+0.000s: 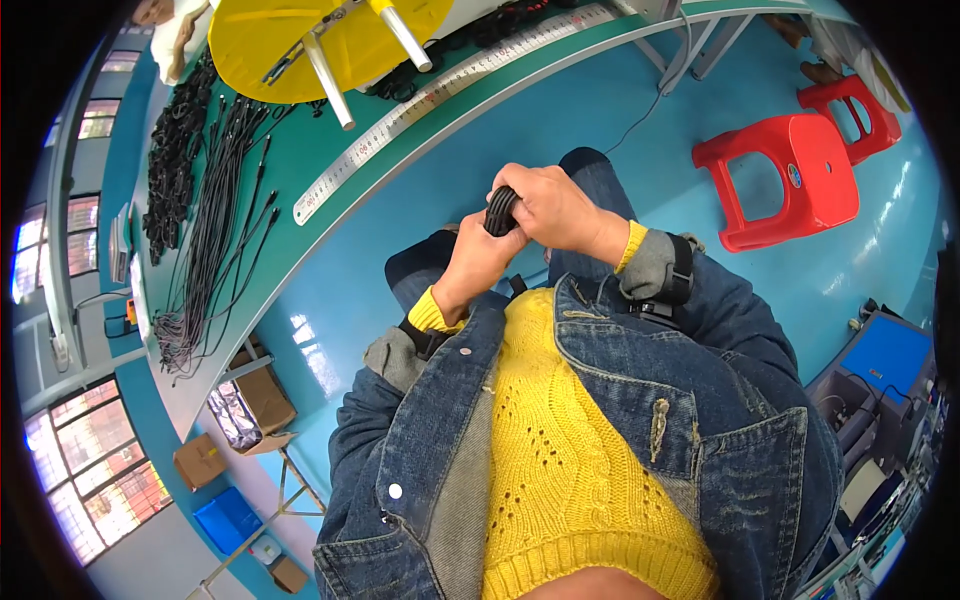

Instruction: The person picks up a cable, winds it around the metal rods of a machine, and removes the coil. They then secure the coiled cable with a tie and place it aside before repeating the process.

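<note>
A black coiled cable [501, 211] is held between my two hands, in front of my body and above my knees. My left hand [477, 258] grips its lower side, fingers curled round the loops. My right hand [560, 208] is closed over the upper right part of the coil, and its fingers hide some of it. On the green table, to the left of my hands, lies a bundle of long loose black cables [222, 215]. Beyond it is a heap of black coiled cables [176, 160].
A long metal ruler [430, 100] lies along the table's near edge. Behind it is a yellow round board with metal legs [285, 55]. Red plastic stools [815, 185] stand on the right. Cardboard boxes [200, 461] and a blue bin [228, 520] sit at the lower left.
</note>
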A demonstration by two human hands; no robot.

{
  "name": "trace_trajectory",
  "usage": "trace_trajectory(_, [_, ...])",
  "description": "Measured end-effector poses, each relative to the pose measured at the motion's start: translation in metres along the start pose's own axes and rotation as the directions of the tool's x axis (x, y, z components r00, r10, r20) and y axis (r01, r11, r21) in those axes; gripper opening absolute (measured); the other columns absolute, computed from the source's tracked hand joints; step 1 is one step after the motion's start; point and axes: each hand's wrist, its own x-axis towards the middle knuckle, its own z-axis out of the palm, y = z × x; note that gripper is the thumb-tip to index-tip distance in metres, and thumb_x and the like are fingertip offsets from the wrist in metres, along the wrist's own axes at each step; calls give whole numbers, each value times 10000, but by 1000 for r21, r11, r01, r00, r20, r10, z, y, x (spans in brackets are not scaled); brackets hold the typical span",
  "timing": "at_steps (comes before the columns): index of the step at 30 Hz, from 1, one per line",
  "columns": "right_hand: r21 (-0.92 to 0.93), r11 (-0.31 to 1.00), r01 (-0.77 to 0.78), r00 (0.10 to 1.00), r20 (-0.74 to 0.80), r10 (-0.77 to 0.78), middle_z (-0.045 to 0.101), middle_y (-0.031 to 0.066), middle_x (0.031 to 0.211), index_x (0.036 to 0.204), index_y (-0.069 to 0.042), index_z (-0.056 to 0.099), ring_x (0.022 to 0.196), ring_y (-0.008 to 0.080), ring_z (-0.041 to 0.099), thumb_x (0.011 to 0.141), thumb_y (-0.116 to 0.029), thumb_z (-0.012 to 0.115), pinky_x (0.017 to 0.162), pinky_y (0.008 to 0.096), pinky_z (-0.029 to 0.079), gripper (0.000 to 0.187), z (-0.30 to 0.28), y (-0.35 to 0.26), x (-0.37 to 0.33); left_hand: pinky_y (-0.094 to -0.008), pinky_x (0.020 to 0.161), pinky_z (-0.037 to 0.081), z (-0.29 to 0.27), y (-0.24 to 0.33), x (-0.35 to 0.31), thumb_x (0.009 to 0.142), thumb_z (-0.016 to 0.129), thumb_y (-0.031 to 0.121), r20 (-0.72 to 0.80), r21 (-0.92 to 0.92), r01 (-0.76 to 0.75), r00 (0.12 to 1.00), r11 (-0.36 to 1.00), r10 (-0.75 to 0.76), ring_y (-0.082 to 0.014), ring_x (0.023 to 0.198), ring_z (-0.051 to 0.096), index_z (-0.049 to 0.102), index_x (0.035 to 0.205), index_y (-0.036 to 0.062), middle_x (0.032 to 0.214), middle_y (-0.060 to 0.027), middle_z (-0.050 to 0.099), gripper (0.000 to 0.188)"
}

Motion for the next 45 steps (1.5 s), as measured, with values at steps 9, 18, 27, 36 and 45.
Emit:
trace_trajectory(9, [-157, 977, -146, 972, 159, 171, 589, 186, 702, 833, -9, 497, 677, 374, 586, 712, -25, 546, 578, 422, 470, 131, -7, -1, 2, -196, 419, 243, -3, 11, 0, 817, 550, 196, 198, -421, 253, 963, 871, -184, -53, 505, 316, 449, 818, 76, 655, 14, 415, 157])
trace_trajectory(18, [-228, 968, -104, 956, 246, 160, 580, 196, 687, 839, 6, 465, 668, 384, 578, 718, -39, 550, 566, 438, 456, 155, -8, -11, 3, -217, 442, 353, 2, 9, 0, 798, 544, 93, 31, 115, -59, 998, 992, 56, -69, 538, 446, 483, 947, 38, 699, -5, 499, 170])
trace_trajectory(27, [-265, 950, -165, 952, 208, 223, 572, 209, 664, 856, 11, 454, 661, 394, 575, 747, -48, 535, 569, 455, 452, 148, -4, -15, 0, -225, 467, 416, -18, 14, 2, 775, 611, 120, -84, 270, 51, 996, 962, -29, -86, 540, 523, 497, 1033, 14, 710, -51, 572, 301])
trace_trajectory(36, [-173, 956, -237, 940, 210, 271, 574, 212, 656, 852, 16, 447, 659, 405, 571, 773, -60, 520, 569, 467, 451, 132, -13, -3, 2, -207, 465, 433, -23, 17, -4, 874, 482, 113, 295, -141, 112, 953, 984, -66, -84, 506, 539, 499, 1063, -20, 710, -48, 617, 232])
trace_trajectory(45, [-320, 903, -287, 932, 125, 340, 573, 206, 655, 847, 7, 442, 653, 396, 577, 775, -52, 508, 559, 458, 455, 114, -2, -14, -2, -216, 488, 459, -21, 13, -2, 887, 474, 145, 32, 116, 71, 997, 991, -75, -106, 661, 592, 533, 1014, -11, 819, -58, 617, 210])
